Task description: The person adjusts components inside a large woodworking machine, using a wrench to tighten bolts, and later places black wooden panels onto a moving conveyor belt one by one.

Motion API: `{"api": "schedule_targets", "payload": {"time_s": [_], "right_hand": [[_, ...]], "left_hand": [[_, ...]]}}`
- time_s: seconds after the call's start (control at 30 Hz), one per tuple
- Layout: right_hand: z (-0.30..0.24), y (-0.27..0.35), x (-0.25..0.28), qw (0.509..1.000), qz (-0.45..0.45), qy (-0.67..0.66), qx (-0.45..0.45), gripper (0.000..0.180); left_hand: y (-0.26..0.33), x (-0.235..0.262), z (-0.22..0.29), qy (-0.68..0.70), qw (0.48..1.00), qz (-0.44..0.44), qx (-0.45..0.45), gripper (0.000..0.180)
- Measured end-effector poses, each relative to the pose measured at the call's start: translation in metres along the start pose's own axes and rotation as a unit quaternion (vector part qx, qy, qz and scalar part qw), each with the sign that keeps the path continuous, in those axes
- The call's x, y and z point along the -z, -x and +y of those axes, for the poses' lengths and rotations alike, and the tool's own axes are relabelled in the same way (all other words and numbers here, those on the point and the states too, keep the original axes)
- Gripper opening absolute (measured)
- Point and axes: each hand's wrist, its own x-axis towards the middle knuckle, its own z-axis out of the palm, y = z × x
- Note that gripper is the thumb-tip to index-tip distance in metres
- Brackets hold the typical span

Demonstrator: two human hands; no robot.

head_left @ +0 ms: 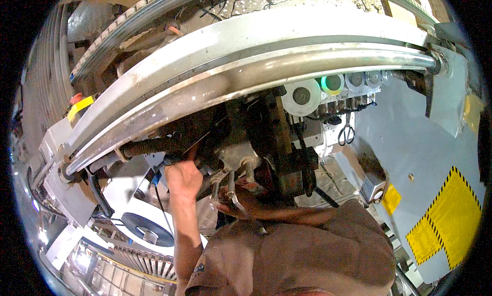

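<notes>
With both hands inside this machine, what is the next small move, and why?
Probably a short turn or squeeze of the metal hand tool, with the left hand bracing. The right hand grips the tool, its tip pointing up at the dark, greasy mechanism under the long steel rail. The left hand presses on the parts beside it. The exact fastener is hidden.

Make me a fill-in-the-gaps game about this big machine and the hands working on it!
1. The pair of black-handled scissors hangs on the pale ___ metal panel.
2. The warning stickers with striped black borders are ___.
3. The left hand reaches up under the long curved ___ bar of shiny metal.
4. The right hand touches a small silver metal ___.

Missing words: grey; yellow; steel; tool
</notes>
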Motion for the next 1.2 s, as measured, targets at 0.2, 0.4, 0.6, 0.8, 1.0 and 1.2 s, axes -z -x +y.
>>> {"api": "schedule_targets", "payload": {"time_s": [0.2, 0.4, 0.6, 0.8, 1.0, 1.2], "right_hand": [[-0.014, -0.002, 0.010, 0.996, 0.011, -0.083, 0.022, 0.040], [0.004, 0.008, -0.007, 0.998, 0.041, -0.049, 0.021, 0.049], [-0.021, -0.002, 0.008, 0.987, 0.018, -0.160, -0.013, 0.050], [0.031, 0.013, -0.022, 0.826, 0.045, -0.537, -0.166, 0.047], [0.053, 0.010, -0.030, 0.970, 0.026, -0.222, -0.092, 0.053], [-0.006, 0.004, 0.010, 0.998, -0.013, 0.043, -0.038, 0.059]], "left_hand": [[0.011, -0.001, 0.009, 0.064, 0.997, 0.028, 0.019, 0.061], [-0.002, 0.009, 0.002, 0.062, 0.998, -0.028, -0.020, 0.063], [0.000, -0.003, -0.001, 0.060, 0.997, -0.029, -0.029, 0.058], [0.003, 0.003, -0.005, 0.063, 0.995, 0.033, -0.070, 0.054], [-0.015, 0.019, -0.007, 0.008, 0.995, -0.033, -0.095, 0.052], [0.004, 0.002, -0.006, 0.026, 0.996, -0.011, -0.086, 0.053]]}}
